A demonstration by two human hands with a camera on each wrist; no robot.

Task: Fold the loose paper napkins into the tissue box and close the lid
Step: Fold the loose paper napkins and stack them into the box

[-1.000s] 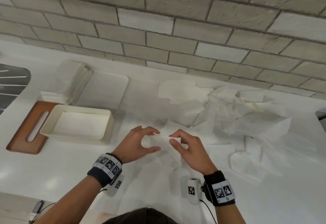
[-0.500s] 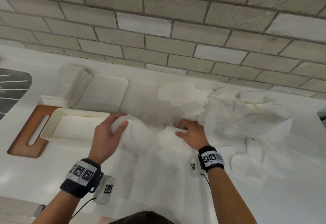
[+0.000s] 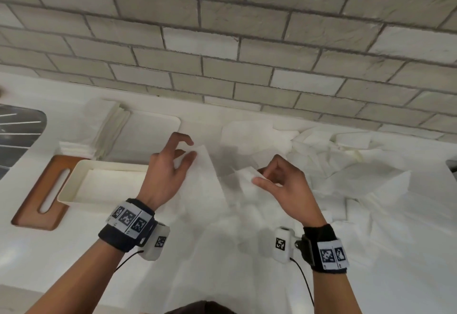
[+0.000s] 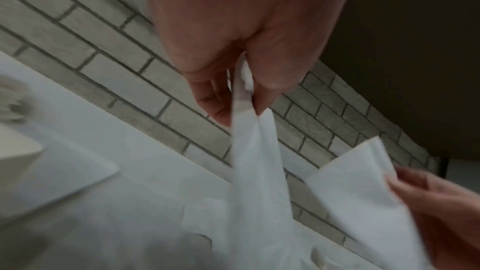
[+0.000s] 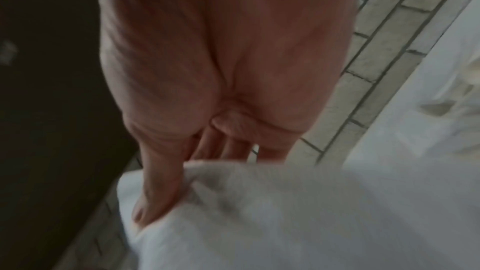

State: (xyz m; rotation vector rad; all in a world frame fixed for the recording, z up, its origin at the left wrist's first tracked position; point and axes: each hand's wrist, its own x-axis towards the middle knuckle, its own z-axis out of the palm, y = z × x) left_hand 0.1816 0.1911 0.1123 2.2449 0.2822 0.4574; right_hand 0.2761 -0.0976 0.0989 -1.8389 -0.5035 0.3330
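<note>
Both hands hold one white napkin [image 3: 210, 190] up over the counter. My left hand [image 3: 191, 151] pinches one upper corner, and the left wrist view shows the paper caught between thumb and fingers [image 4: 221, 110]. My right hand [image 3: 258, 176] pinches the other corner, its thumb [image 5: 155, 192] lying on the sheet [image 5: 259, 213]. The open cream tissue box [image 3: 71, 185] sits left of my left hand with flat napkins inside. Its brown wooden lid [image 3: 32, 205], with a slot, lies flat at the box's left side. A heap of loose napkins [image 3: 346, 165] covers the counter to the right.
A stack of folded napkins [image 3: 103, 133] and a flat white board [image 3: 150, 130] lie behind the box. A dark sink [image 3: 19, 135] is at the far left. A grey brick wall [image 3: 222, 54] closes off the back of the white counter [image 3: 61, 252].
One second ago both hands folded a napkin. My left hand then carried it to the box while my right reached into the heap. Now both hands hold a fresh napkin up.
</note>
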